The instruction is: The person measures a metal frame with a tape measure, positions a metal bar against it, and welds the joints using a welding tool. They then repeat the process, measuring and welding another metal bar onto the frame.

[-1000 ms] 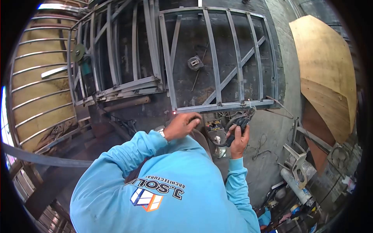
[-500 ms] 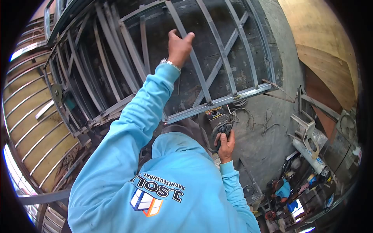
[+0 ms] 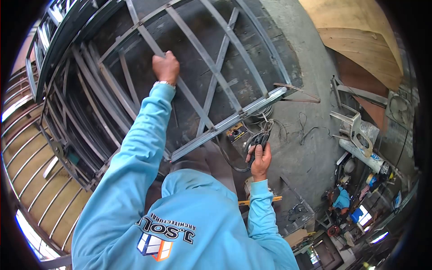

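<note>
My left hand (image 3: 165,68) is closed around a slat of a grey metal frame (image 3: 185,38), which has several curved slats and a diagonal brace. The frame's near rail (image 3: 229,122) slants across above the hood of the blue sweatshirt (image 3: 198,184). My right hand (image 3: 261,164) is wrapped around a black welding electrode holder (image 3: 259,140), below the rail's right end. A black cable (image 3: 236,166) loops beside that hand; how it joins the holder is partly hidden. Close by stands a black-and-yellow box with a dial (image 3: 236,132).
More metal frames (image 3: 90,99) are stacked at left, beside a barred panel (image 3: 40,180). Thin wire (image 3: 302,123) lies on the concrete floor (image 3: 292,155). A metal bracket (image 3: 353,128), a cylinder (image 3: 364,155) and plywood (image 3: 360,49) are at right. A yellow level (image 3: 270,199) shows near my right sleeve.
My left hand's fingers have closed around the slat. The view has shifted, so the frame and both arms appear further left. My right hand still holds the electrode holder.
</note>
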`<action>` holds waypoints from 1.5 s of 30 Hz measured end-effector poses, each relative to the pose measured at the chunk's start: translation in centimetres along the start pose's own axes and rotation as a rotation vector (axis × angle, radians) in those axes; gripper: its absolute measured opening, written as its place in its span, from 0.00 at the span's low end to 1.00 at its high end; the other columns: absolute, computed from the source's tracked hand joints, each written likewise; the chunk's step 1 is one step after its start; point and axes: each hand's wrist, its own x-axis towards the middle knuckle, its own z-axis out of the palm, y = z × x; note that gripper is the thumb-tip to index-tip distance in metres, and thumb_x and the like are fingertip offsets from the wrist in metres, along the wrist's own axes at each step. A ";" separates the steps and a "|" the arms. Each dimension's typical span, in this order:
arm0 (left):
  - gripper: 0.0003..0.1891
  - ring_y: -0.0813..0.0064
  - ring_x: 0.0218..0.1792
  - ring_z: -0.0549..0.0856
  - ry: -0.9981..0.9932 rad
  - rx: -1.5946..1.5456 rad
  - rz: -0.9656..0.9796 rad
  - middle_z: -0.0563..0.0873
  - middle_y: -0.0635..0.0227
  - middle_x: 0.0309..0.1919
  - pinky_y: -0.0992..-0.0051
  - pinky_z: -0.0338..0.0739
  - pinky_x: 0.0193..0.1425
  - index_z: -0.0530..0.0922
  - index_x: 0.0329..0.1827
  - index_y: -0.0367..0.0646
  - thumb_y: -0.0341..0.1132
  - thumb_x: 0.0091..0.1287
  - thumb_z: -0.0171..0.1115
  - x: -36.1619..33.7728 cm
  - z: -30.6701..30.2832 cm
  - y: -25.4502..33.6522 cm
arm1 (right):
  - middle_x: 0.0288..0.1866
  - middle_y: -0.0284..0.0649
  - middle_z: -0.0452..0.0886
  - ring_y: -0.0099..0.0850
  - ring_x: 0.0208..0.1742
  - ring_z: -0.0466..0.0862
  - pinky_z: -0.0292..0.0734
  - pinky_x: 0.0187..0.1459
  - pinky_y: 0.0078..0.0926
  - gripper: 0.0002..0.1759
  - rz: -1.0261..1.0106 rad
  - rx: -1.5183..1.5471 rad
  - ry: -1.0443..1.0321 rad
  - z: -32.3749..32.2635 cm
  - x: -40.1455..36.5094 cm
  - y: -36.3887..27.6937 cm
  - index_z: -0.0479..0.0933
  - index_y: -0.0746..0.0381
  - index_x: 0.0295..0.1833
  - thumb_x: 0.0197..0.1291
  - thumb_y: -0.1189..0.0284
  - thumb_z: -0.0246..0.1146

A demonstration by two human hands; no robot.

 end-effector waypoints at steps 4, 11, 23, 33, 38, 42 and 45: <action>0.15 0.69 0.18 0.82 -0.002 0.075 0.010 0.81 0.65 0.20 0.66 0.74 0.23 0.78 0.31 0.35 0.38 0.70 0.64 0.3 -0.6 0.2 | 0.28 0.34 0.76 0.22 0.21 0.75 0.71 0.23 0.22 0.22 -0.014 0.027 0.030 -2.1 2.2 0.0 0.70 0.66 0.55 0.78 0.54 0.54; 0.21 0.40 0.49 0.88 0.001 0.262 -0.076 0.87 0.36 0.43 0.57 0.80 0.57 0.81 0.45 0.25 0.41 0.66 0.61 -2.1 -2.3 5.9 | 0.30 0.33 0.77 0.21 0.22 0.75 0.72 0.25 0.20 0.23 -0.070 0.065 0.047 -4.6 3.3 -1.0 0.70 0.65 0.57 0.78 0.53 0.55; 0.22 0.39 0.52 0.86 0.025 0.371 -0.061 0.87 0.36 0.46 0.55 0.78 0.59 0.82 0.46 0.26 0.42 0.64 0.61 -1.7 -2.5 5.9 | 0.28 0.32 0.73 0.21 0.19 0.73 0.71 0.20 0.21 0.24 -0.105 0.059 0.075 -7.7 8.0 -1.0 0.68 0.62 0.51 0.73 0.51 0.63; 0.28 0.55 0.46 0.82 0.236 0.304 0.472 0.81 0.50 0.50 0.59 0.77 0.55 0.73 0.61 0.31 0.38 0.64 0.71 -3.6 -2.7 6.9 | 0.31 0.32 0.77 0.23 0.27 0.76 0.77 0.30 0.25 0.39 -0.112 -0.187 0.305 -6.2 7.8 -0.1 0.73 0.63 0.49 0.45 0.47 0.83; 0.08 0.73 0.39 0.85 -0.746 -0.057 0.627 0.88 0.66 0.39 0.75 0.80 0.47 0.84 0.48 0.35 0.28 0.70 0.68 -13.0 5.5 19.2 | 0.26 0.30 0.76 0.23 0.26 0.75 0.76 0.30 0.26 0.37 -0.109 -0.036 0.383 -5.1 7.4 -0.2 0.75 0.61 0.47 0.43 0.48 0.85; 0.13 0.77 0.38 0.85 -1.256 0.071 1.073 0.90 0.66 0.40 0.74 0.78 0.47 0.86 0.51 0.41 0.34 0.65 0.73 -18.8 12.5 28.0 | 0.23 0.30 0.73 0.22 0.25 0.74 0.75 0.29 0.26 0.35 -0.042 -0.009 0.351 -4.3 7.4 1.0 0.74 0.61 0.45 0.42 0.51 0.85; 0.16 0.75 0.38 0.85 -1.443 0.138 1.190 0.91 0.66 0.41 0.72 0.78 0.47 0.87 0.51 0.42 0.37 0.63 0.75 -22.2 16.4 30.1 | 0.25 0.31 0.74 0.22 0.25 0.75 0.75 0.30 0.26 0.34 -0.042 0.023 0.349 -3.9 7.4 0.7 0.74 0.60 0.45 0.43 0.51 0.84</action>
